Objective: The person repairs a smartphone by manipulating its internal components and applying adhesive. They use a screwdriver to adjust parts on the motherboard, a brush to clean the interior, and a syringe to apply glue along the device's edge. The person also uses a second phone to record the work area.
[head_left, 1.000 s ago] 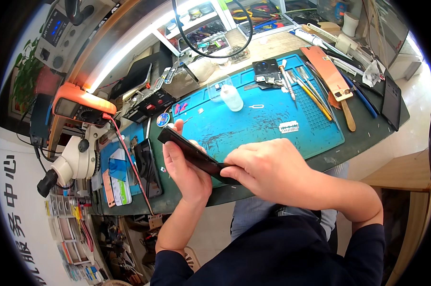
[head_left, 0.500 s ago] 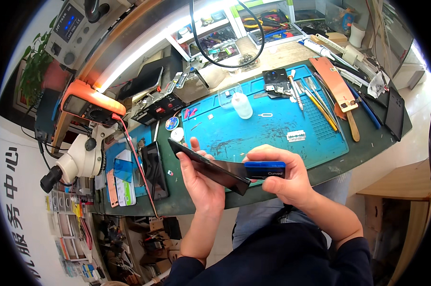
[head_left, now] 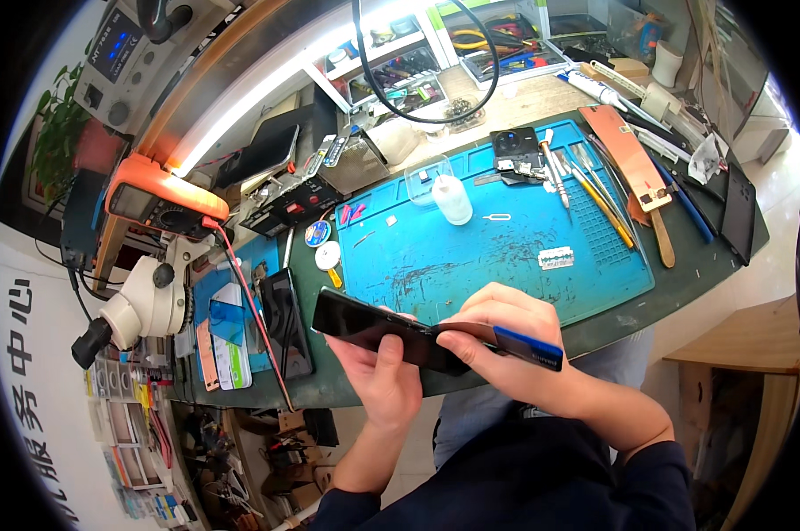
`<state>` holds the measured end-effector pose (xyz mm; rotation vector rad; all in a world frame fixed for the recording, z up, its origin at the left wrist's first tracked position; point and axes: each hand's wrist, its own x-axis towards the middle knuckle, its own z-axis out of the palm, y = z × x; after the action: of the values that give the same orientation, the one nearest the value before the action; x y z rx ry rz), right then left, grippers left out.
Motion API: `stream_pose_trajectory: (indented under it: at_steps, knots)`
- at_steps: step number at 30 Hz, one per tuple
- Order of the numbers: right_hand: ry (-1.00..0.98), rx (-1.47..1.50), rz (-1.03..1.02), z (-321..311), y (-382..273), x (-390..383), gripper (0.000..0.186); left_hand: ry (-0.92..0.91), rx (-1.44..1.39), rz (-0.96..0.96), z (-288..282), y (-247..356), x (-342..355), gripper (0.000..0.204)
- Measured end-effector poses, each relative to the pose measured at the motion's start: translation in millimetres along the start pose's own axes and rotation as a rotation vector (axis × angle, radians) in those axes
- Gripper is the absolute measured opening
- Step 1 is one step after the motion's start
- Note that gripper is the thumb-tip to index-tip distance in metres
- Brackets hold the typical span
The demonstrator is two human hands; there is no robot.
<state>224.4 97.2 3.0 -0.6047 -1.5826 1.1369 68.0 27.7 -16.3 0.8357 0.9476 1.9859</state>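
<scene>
In front of me I hold a black smartphone tilted, its glossy side facing up. My left hand is closed round it, with the thumb across the glossy face and the fingers underneath. A thin, flat pry blade with a blue and black handle is pinched in my right hand. Its thin blade runs leftward to the phone's right end, between thumb and fingers. Whether the tip is inside the seam or only against the edge, I cannot tell. Both hands are above the near edge of the bench, in front of the blue work mat.
On the mat are a white dispenser bottle, a razor blade and an opened phone with camera module. Tweezers and screwdrivers lie right. At left are a microscope, an orange multimeter and a dark tablet.
The phone has turned so more of its glossy face shows. My left thumb has moved onto that face. The blue handle has swung down and right, now pointing away from the phone.
</scene>
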Motion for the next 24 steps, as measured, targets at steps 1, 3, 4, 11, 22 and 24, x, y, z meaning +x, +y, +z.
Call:
stream_pose_trajectory:
  at_steps: [1,3,4,11,22,24]
  knots:
    - [0.021,-0.022,-0.017,2.0,0.5,-1.9,0.01,0.001,-0.015,0.013,-0.8,-1.1,-1.0,0.08]
    - [0.064,-0.038,-0.042,5.6,1.0,-4.0,0.014,0.002,-0.052,0.037,-2.1,-5.5,-1.7,0.094]
    - [0.056,-0.007,-0.011,5.8,1.4,-5.3,0.013,0.008,-0.047,0.035,-1.4,-5.7,-1.6,0.095]
    - [0.076,0.154,0.118,10.6,-2.1,-13.3,0.013,-0.012,-0.059,0.03,2.9,-3.3,-1.2,0.104]
    - [0.138,0.155,0.126,18.8,-3.2,-17.8,0.017,-0.058,-0.082,0.056,-1.8,-4.1,-2.3,0.104]
    - [0.145,0.141,0.095,18.5,-2.7,-18.0,0.017,-0.101,-0.075,0.063,-2.7,-3.5,-2.2,0.098]
